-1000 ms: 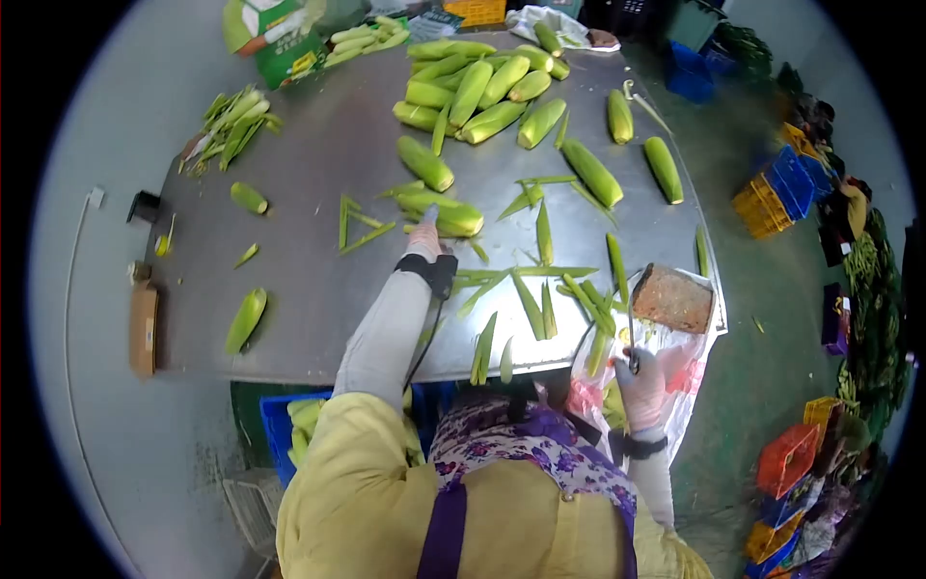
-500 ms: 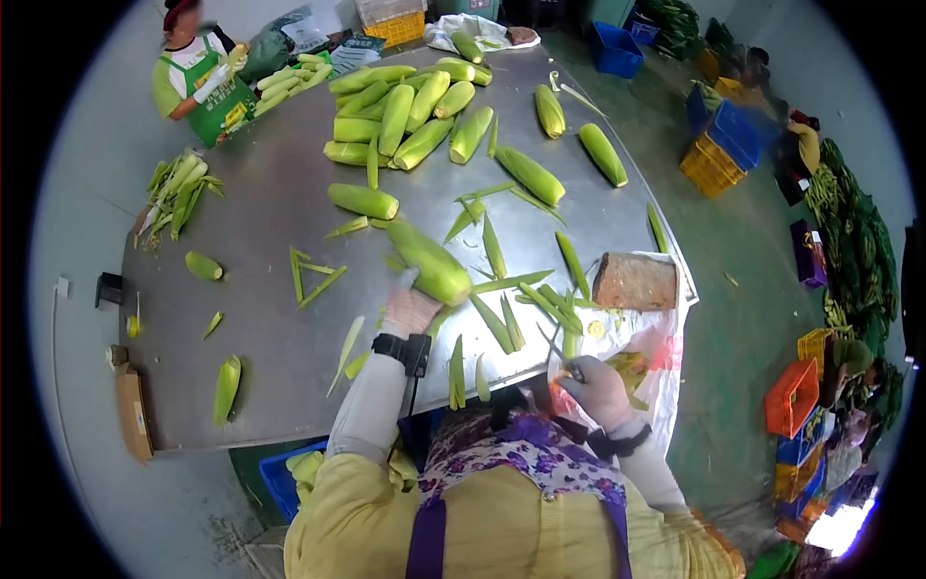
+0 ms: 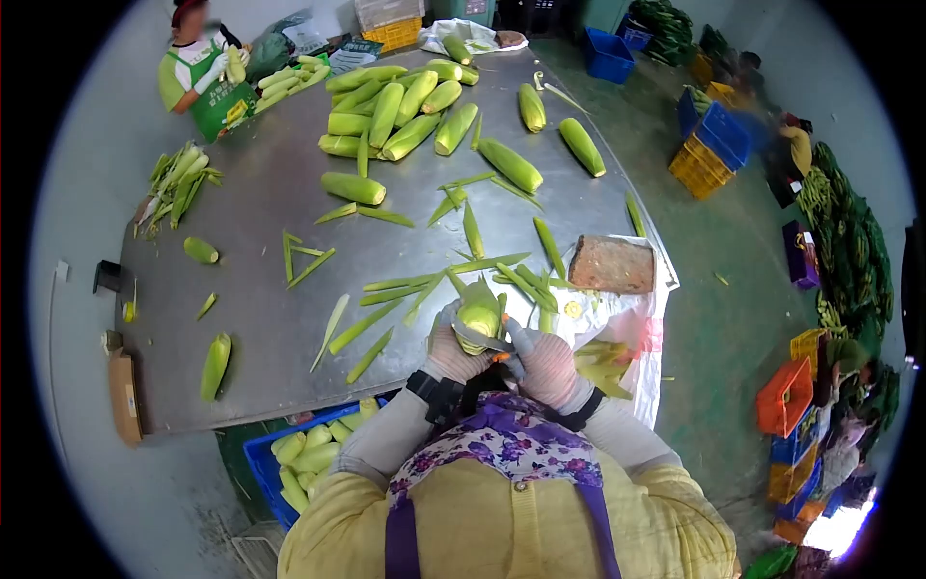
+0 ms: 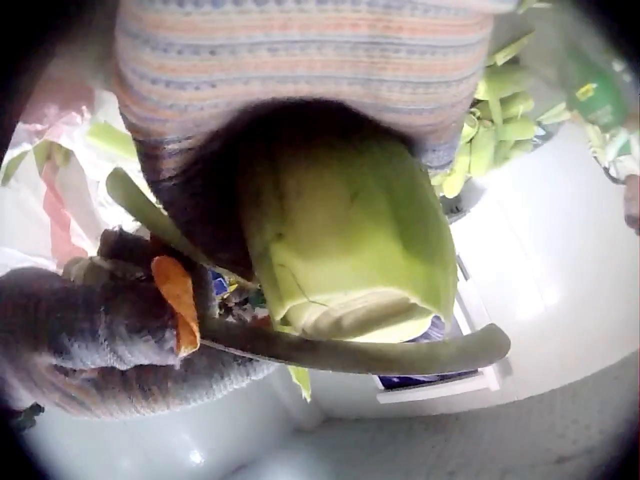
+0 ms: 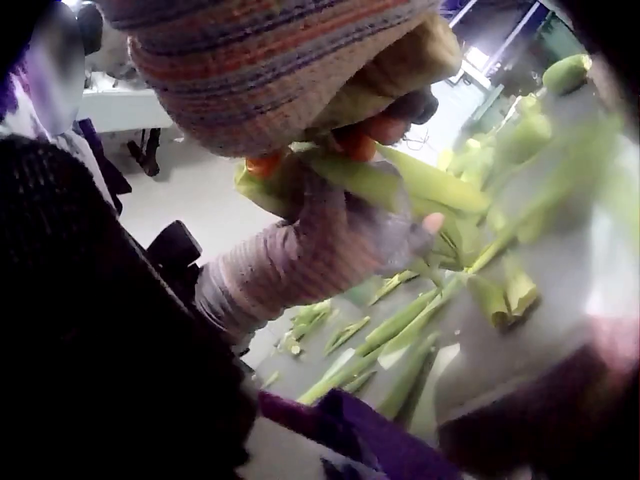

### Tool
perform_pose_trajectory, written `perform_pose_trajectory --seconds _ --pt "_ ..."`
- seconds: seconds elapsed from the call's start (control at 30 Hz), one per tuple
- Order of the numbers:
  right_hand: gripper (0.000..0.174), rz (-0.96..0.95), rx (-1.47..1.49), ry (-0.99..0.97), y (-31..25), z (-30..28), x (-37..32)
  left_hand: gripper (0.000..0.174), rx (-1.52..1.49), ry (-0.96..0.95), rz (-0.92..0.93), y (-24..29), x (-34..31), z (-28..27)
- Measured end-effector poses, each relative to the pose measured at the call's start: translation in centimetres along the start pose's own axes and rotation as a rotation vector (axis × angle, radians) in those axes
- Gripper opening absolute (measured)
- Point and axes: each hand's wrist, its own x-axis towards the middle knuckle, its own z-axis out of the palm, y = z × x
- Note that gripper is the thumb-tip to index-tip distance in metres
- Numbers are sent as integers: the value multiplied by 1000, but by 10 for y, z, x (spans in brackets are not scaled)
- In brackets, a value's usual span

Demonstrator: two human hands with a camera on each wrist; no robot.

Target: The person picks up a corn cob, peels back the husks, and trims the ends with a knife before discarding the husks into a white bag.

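Note:
Close to the body, my gloved left hand (image 3: pixel 455 353) grips a green-husked ear of corn (image 3: pixel 479 311), its cut stem end turned toward me. A knife (image 4: pixel 400 356) with a curved blade is held in my right hand (image 3: pixel 550 372), gloved as well. Its blade crosses right at the cut end in the left wrist view, where the striped glove covers the upper part of the ear. Orange bits show at the right fingers. Loose husk leaves (image 3: pixel 367 328) lie on the metal table (image 3: pixel 260 318) just beyond the left hand.
A pile of corn ears (image 3: pixel 395 111) lies at the far side, with single ears around it. A brick (image 3: pixel 612 264) weighs down a white sack (image 3: pixel 632 347) at the right edge. Below the table's front edge stands a blue crate (image 3: pixel 258 463) of paler ears. Another person (image 3: pixel 207 72) works at the far left.
My left hand reached to the middle of the table, took an ear of corn, and brought it back to my body. The right hand moved left with the knife to meet it.

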Motion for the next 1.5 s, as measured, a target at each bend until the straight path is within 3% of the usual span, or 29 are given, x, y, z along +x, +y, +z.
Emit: perform_pose_trajectory --seconds 0.17,0.3,0.47,0.57,0.6,0.7,0.73,0.83,0.9,0.97,1.0,1.03,1.07,1.13,1.17,1.2,1.3,1.37,1.43,1.47,1.5 --pt "67 109 61 62 -5 -4 -1 59 41 32 62 -19 9 2" --pt "64 158 293 -20 -1 -20 -8 59 163 -11 92 -18 8 2" --pt "55 62 324 540 9 12 -1 58 156 19 56 -29 12 30" --pt "53 70 166 267 15 -15 -9 60 208 -106 67 -30 14 37" --pt "51 5 -37 196 24 -21 -11 78 286 -181 87 -29 8 46" --pt "53 -33 44 258 27 -24 -16 72 405 -186 183 -23 4 41" --pt "54 -3 200 392 21 -18 -17 69 422 -151 213 -21 5 40" --pt "54 87 291 411 19 -13 -17 63 471 -62 283 -20 8 39" --pt "53 60 33 282 33 -28 -20 61 512 -22 291 -24 6 38" --pt "52 96 -109 192 52 -31 -23 59 447 -41 187 -33 8 21" --pt "51 249 26 237 68 -19 -23 60 497 -47 181 -43 3 17" --pt "52 315 227 411 92 4 -24 60 548 -55 177 -51 -1 14" --pt "52 281 258 512 110 23 -22 59 543 -50 140 -58 -3 14" --pt "50 360 159 488 102 9 -30 59 450 -61 -85 -43 2 7" --pt "50 466 28 369 95 -8 -39 59 407 -67 -196 -35 3 5" --pt "48 481 -6 363 106 -7 -46 61 352 -111 -227 -33 4 7" --pt "42 722 163 427 134 -12 -75 71 497 -109 -460 -19 -13 -2" --pt "45 749 216 634 180 11 -113 82 507 -173 -492 -7 -18 -16" --pt "50 1022 282 499 190 -2 -151 87 381 -243 -577 3 -21 -27" --pt "52 1105 150 358 181 -12 -159 97 332 -317 -602 10 -12 -43" --pt "54 1179 15 215 172 -18 -166 87 382 -324 -509 0 -17 -10"
